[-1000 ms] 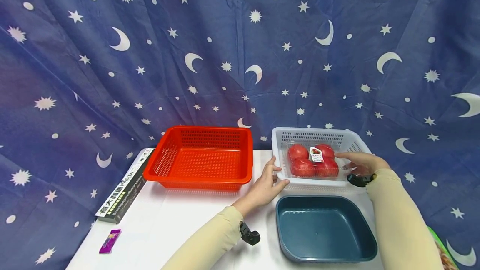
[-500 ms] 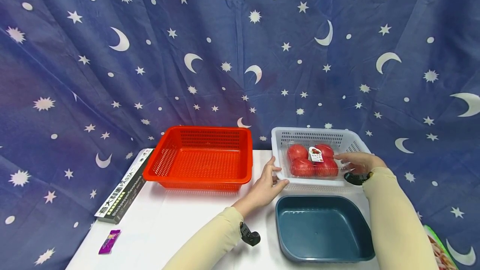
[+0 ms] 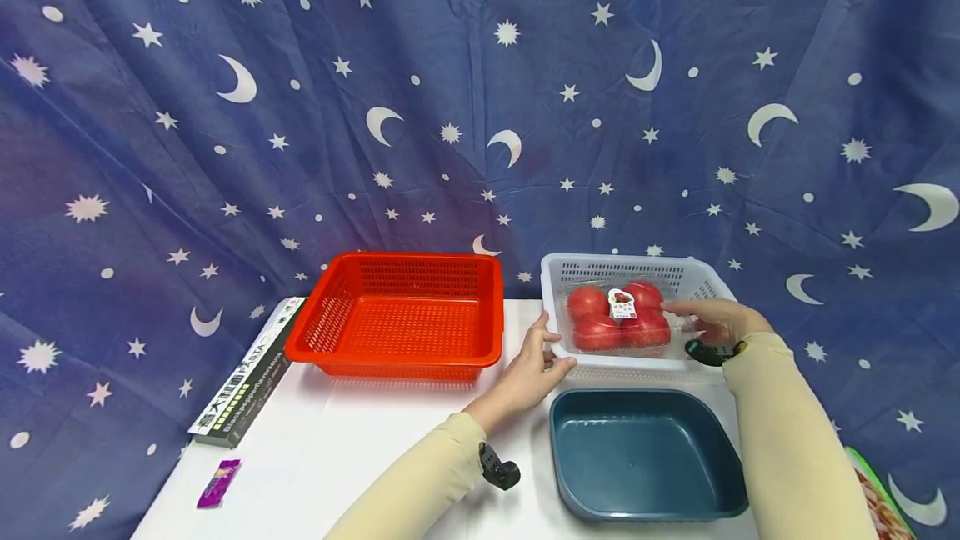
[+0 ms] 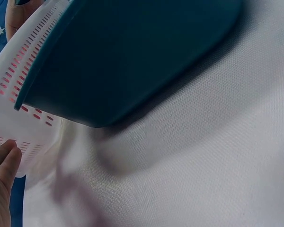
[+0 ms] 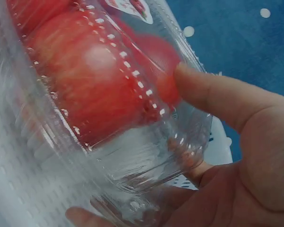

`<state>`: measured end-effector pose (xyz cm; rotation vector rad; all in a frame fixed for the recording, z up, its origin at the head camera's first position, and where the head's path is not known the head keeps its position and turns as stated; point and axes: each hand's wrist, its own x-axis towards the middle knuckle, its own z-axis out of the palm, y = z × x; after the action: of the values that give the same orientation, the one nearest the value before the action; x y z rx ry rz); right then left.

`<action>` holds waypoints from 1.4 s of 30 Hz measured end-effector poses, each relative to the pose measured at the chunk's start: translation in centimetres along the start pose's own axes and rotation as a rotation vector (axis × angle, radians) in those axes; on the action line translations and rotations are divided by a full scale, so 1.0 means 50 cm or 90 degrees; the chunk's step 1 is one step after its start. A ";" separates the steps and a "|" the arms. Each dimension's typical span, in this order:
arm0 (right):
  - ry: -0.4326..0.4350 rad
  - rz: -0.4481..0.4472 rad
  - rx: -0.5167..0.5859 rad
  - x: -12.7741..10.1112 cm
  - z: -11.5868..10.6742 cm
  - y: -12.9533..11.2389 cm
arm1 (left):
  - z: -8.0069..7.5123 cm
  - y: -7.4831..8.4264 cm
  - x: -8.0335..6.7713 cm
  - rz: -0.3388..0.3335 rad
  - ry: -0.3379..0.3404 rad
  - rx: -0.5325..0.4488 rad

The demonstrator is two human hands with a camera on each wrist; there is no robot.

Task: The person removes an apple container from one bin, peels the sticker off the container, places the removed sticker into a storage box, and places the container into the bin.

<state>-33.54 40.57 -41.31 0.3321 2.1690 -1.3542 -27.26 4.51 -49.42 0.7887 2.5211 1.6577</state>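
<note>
Tomato pack (image 3: 617,317) had come up and shifted slightly left in the white basket (image 3: 557,275) versus a second ago; left hand hadn't moved.

Right hand (image 3: 718,322) was clamped on the pack's right end: thumb (image 5: 217,97) on the lid, fingers curled underneath, per the right wrist view. Pack sat partly raised inside the basket, at the far right of the table (image 3: 360,448). Left hand (image 3: 534,367) had thumb and fingers closed on the basket's near-left rim, bracing it. Risks as I read them: a one-ended grip on thin, slick clamshell could let the pack tilt, flex or pop open under the tomatoes' weight; its far end could snag the basket wall. Blue tub (image 3: 643,455) sat just near of the basket, red basket (image 3: 400,315) to the left, pasta box (image 3: 247,373) and purple packet (image 3: 219,481) at the left edge.
</note>
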 end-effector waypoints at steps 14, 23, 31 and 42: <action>-0.027 -0.031 0.262 0.002 0.016 -0.022 | 0.005 -0.002 0.001 0.007 0.017 -0.029; -0.029 -0.018 0.296 -0.005 0.019 -0.028 | 0.004 0.002 0.000 0.006 0.012 -0.027; -0.005 -0.022 0.283 -0.004 0.029 -0.034 | 0.003 0.000 0.000 0.009 0.014 -0.015; 0.047 -0.033 0.255 -0.004 0.034 -0.031 | 0.004 -0.001 -0.001 0.004 0.012 -0.022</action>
<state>-33.56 38.37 -40.59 0.4850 1.9641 -1.8319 -27.17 4.66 -49.57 0.7822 2.4974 1.7130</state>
